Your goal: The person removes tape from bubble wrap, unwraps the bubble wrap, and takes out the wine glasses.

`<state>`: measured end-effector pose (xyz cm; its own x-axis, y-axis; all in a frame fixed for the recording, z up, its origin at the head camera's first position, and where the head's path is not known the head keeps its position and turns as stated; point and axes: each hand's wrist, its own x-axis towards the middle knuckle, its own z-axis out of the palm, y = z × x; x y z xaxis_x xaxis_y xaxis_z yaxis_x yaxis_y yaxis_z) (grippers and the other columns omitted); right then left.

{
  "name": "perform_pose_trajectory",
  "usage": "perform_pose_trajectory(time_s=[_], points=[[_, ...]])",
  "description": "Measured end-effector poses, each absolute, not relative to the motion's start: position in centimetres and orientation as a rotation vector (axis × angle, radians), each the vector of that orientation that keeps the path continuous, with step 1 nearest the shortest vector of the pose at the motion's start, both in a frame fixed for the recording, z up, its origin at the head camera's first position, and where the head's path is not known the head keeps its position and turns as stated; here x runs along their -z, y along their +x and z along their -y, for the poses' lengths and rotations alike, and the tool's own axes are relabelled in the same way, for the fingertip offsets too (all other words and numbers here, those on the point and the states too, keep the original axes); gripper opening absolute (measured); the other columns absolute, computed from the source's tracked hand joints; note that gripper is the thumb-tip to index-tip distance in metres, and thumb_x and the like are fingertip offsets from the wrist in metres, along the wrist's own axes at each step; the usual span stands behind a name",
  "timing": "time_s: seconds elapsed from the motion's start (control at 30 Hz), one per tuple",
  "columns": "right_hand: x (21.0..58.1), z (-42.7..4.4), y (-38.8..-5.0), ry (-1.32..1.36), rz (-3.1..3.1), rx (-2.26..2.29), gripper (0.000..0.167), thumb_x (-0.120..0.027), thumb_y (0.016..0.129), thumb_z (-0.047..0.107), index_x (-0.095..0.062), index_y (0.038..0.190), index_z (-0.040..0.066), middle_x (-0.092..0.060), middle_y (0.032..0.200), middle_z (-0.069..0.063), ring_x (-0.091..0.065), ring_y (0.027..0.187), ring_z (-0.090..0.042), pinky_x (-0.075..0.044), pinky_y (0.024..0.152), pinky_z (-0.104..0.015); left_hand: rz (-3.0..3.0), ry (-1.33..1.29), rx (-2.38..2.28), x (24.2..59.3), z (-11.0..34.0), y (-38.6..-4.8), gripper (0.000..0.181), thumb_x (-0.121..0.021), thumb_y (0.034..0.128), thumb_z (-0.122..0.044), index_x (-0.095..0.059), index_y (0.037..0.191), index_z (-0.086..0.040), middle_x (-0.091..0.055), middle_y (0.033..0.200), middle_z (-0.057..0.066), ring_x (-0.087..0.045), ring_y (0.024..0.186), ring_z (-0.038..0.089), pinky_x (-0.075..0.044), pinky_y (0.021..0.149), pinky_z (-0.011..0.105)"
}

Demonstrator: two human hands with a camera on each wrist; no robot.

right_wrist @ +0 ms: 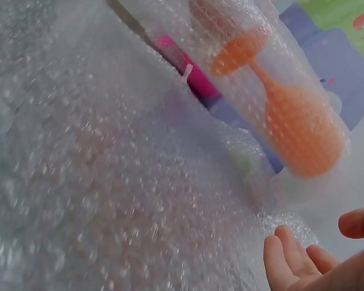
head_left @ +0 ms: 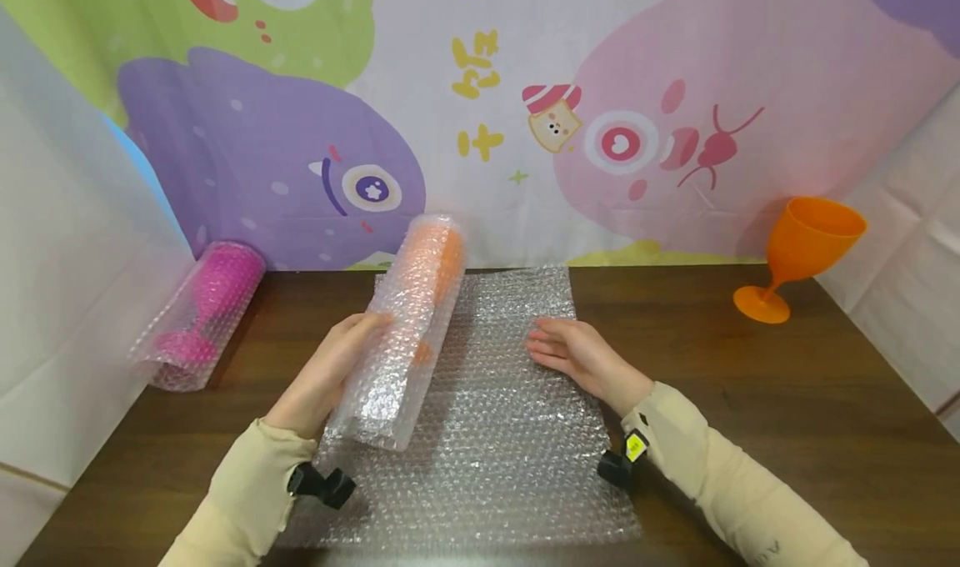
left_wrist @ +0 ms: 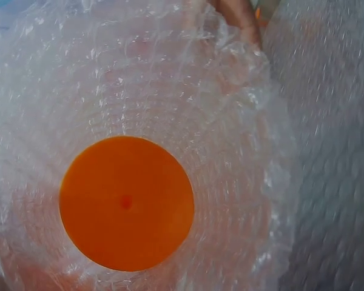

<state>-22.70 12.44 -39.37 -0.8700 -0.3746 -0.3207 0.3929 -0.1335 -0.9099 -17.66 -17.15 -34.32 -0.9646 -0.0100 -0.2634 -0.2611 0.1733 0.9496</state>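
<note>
My left hand (head_left: 330,375) grips a bubble-wrapped orange goblet (head_left: 431,300) by its side, thumb on the near face, most fingers hidden behind. The roll tilts above a flat sheet of bubble wrap (head_left: 510,450). In the left wrist view the goblet's round orange foot (left_wrist: 127,204) shows inside the open end of the wrap. Through the clear layers, the right wrist view shows the goblet's bowl (right_wrist: 306,136) and stem. My right hand (head_left: 581,354) hovers over the sheet's right edge, fingers extended, holding nothing.
A pink goblet (head_left: 213,292) rolled in bubble wrap lies at the table's left edge. An unwrapped orange goblet (head_left: 813,238) stands at the back right. Behind the dark wooden table (head_left: 690,350) hangs a cartoon-printed cloth (head_left: 495,192); white panels flank both sides.
</note>
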Motion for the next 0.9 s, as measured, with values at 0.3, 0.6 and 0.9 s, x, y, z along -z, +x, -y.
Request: perform_pose_trajectory(time_s=[0.3,0.6,0.9], points=[[38.8,-10.9,-22.8,-0.005,-1.5,2.137,0.051,-0.032,0.099,0.018,-0.016,0.142,-0.003,-0.026,0.143,-0.027,-0.03,0.131,-0.035,-0.032,0.105,-0.04,-2.182,-0.219,-1.891,35.3,14.6,-17.8,0.048,-0.049,0.0897,-0.034,-0.046,0.12,0.003,-0.054,0.093,0.005,-0.055,0.074,0.013,-0.05,0.067,0.028],[38.6,-9.4,-23.0,0.088,-1.311,2.274,0.066,-0.04,0.096,0.03,0.0,0.146,0.013,-0.018,0.144,-0.029,-0.03,0.129,-0.042,-0.033,0.103,-0.044,-2.078,-0.17,-1.989,35.6,12.0,-18.0,0.046,-0.051,0.0895,-0.032,-0.047,0.119,0.003,-0.056,0.083,0.002,-0.056,0.066,0.012,-0.051,0.06,0.027],[38.7,-8.8,-22.8,0.058,-1.315,2.266,0.055,-0.035,0.095,0.043,-0.018,0.142,0.022,-0.036,0.13,-0.012,-0.045,0.111,-0.028,-0.041,0.092,-0.042,-1.977,-0.129,-2.044,35.8,9.6,-17.7,0.043,-0.05,0.0902,-0.035,-0.05,0.116,0.0,-0.056,0.081,0.001,-0.055,0.065,0.012,-0.05,0.058,0.027]])
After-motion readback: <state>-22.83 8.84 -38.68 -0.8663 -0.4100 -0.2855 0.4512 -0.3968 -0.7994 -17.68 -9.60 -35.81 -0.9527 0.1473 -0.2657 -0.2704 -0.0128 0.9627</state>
